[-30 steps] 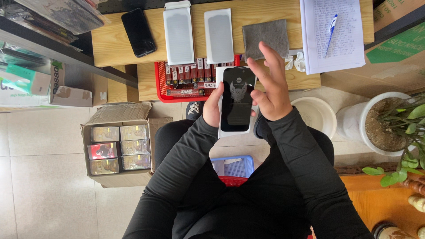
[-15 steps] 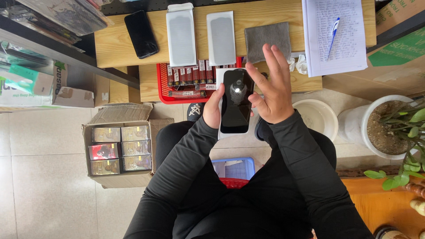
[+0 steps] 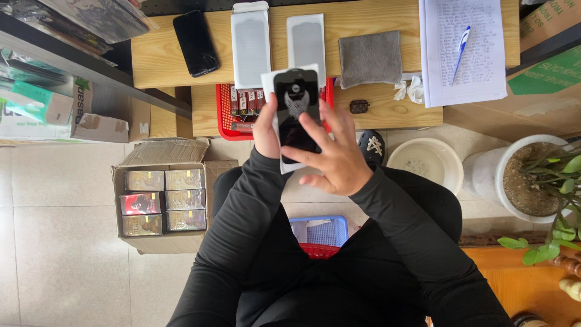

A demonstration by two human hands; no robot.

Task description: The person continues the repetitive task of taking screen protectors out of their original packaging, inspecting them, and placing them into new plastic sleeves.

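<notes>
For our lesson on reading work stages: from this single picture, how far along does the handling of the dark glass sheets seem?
Done: two flat white sleeves lie set out on the wooden bench, beside a black phone and a grey cloth.
In hand: the left hand holds a dark glossy sheet on white backing; the right hand touches its face.
Left: small packs fill the red basket, and boxes fill the cardboard carton.

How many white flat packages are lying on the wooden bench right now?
2: the left package and the right package lie side by side on the wooden bench, between the black phone and grey cloth.
</notes>
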